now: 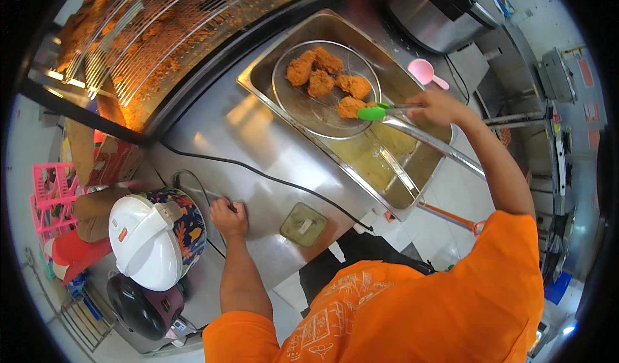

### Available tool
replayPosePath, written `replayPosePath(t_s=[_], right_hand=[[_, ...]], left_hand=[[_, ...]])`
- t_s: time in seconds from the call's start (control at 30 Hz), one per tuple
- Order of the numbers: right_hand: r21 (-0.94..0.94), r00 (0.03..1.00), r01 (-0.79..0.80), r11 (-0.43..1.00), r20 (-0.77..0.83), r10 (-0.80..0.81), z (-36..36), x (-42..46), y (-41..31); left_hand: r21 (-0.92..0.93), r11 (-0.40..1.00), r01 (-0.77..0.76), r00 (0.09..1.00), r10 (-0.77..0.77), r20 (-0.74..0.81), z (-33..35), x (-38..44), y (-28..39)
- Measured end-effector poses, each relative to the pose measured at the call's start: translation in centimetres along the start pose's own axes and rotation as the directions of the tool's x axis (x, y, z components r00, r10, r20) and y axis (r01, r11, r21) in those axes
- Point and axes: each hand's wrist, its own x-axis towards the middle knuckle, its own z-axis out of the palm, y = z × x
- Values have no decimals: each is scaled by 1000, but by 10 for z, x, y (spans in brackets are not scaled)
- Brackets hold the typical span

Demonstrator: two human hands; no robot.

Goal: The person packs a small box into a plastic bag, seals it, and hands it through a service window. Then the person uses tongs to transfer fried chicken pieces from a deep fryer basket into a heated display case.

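Note:
My right hand (437,106) is closed on metal tongs with green tips (371,113), which touch a piece of breaded fried chicken (349,106) in a round wire-mesh strainer (290,104). Several other fried pieces (320,83) lie in the strainer, grouped toward its upper part. The strainer rests over a deep rectangular steel pan (338,162) with yellowish oily residue at its bottom, and its long metal handle (435,143) passes below my right hand. My left hand (228,218) rests on the steel table with its fingers curled; whether anything is under them cannot be told.
A heated display case (159,63) with racks of fried food stands at the upper left. Two rice cookers (145,242) (145,305) are at the lower left. A black cable (251,167) crosses the table near a square container (303,224). A pink scoop (421,71) lies beyond the pan.

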Motion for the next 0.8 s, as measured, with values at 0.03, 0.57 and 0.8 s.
replayPosePath(t_s=[0.03, 0.57, 0.8], right_hand=[[116, 997, -35, 993, 70, 27, -10, -3, -7], [686, 914, 358, 634, -398, -85, -46, 143, -271], [734, 913, 334, 591, -407, -10, -78, 203, -330]], left_hand=[[2, 1000, 18, 1000, -18, -5, 0, -2, -4], [-63, 996, 68, 998, -68, -5, -9, 5, -4], [-64, 990, 123, 991, -120, 57, -11, 3, -6]])
